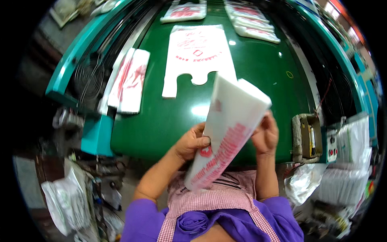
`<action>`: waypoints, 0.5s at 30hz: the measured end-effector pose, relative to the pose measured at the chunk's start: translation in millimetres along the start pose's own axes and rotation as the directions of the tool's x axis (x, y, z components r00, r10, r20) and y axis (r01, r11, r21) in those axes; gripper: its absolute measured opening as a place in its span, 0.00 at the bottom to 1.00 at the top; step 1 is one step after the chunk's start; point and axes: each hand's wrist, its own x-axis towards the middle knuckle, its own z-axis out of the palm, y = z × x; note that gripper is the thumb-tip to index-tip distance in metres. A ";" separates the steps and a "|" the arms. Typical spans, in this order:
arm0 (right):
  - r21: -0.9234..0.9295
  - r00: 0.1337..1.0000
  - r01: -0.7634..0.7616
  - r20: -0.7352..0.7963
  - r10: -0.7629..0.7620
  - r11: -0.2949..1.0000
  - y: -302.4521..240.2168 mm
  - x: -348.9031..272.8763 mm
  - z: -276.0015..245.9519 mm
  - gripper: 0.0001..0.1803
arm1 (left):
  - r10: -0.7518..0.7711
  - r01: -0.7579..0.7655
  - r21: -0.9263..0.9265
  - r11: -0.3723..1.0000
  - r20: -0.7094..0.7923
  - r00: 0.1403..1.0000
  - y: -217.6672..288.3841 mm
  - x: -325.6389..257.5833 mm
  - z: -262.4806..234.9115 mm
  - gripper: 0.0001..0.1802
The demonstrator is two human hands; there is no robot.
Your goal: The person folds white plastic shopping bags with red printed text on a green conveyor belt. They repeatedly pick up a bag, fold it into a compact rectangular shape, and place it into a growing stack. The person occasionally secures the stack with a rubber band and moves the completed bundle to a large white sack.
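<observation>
A folded bundle of white plastic bags (pixel 229 117) with red print is held slantwise above the near edge of the green table. My left hand (pixel 192 142) is closed on its left edge, thumb lying on the front face. At the bundle's right edge is my right hand (pixel 266 135), its fingers curled against it and partly hidden behind it. Just beyond the bundle, a flat stack of white T-shirt bags (pixel 197 50) lies with its cut-out handles toward me; the bundle covers its near right corner.
Folded printed bags (pixel 135 82) lie at the table's left edge. More bag stacks (pixel 183 11) and overlapping bundles (pixel 254 24) are at the far end. Teal machine rails flank the green table (pixel 161 125). A box with a pen (pixel 306 137) and a button panel (pixel 332 147) stand at right.
</observation>
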 end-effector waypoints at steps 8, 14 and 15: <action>-0.901 0.633 0.168 0.409 0.658 0.399 10.8 -16.5 39.9 0.06 | 0.335 0.032 0.802 0.596 -0.284 0.898 56.4 -25.2 -55.1 0.21; -0.813 0.959 0.117 0.241 0.148 0.570 141.4 41.3 24.5 0.28 | 0.564 -0.235 0.663 0.710 -0.336 0.754 64.0 -12.8 -83.4 0.16; -0.881 0.963 0.188 0.253 0.097 0.435 158.8 58.7 29.2 0.29 | 0.600 -0.174 0.787 0.592 -0.286 0.747 67.8 -11.7 -87.6 0.17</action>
